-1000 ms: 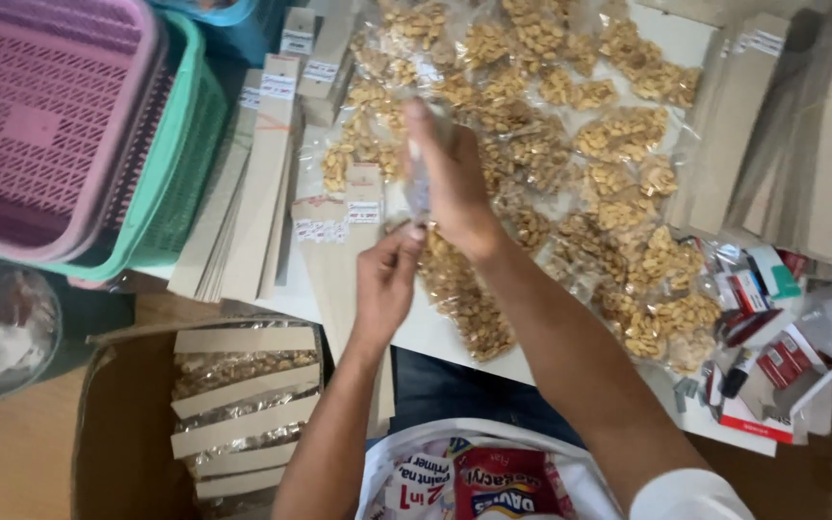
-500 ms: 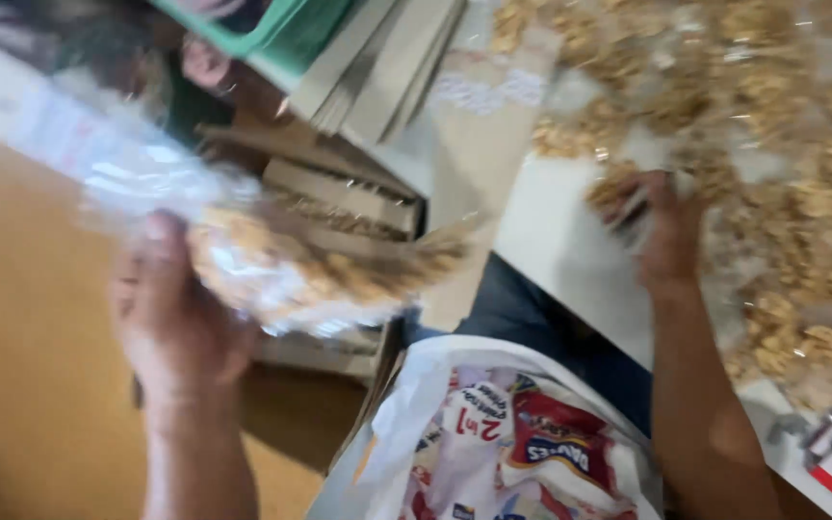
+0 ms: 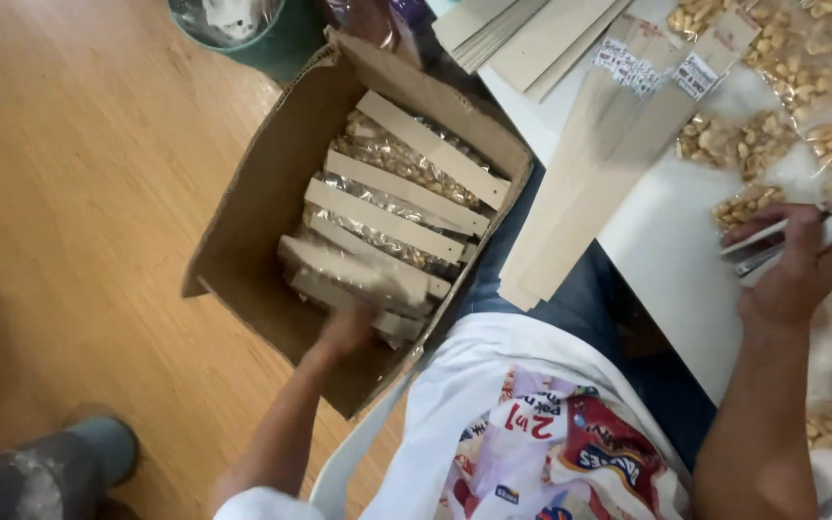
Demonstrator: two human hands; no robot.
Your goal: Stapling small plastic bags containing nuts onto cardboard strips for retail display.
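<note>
Left hand (image 3: 344, 332) is down inside the brown cardboard box (image 3: 252, 207) on the wooden floor, its grip blurred, fingers apparently resting on the nearest clear packet of nuts with a tan card header (image 3: 353, 274); whether it pinches or only presses I cannot tell. The packets lie in overlapping rows (headers all one way), so laying this one flat and parallel looks wise. Right hand (image 3: 792, 265) rests on the white counter (image 3: 666, 241), closed around a small metal stapler (image 3: 772, 241).
</note>
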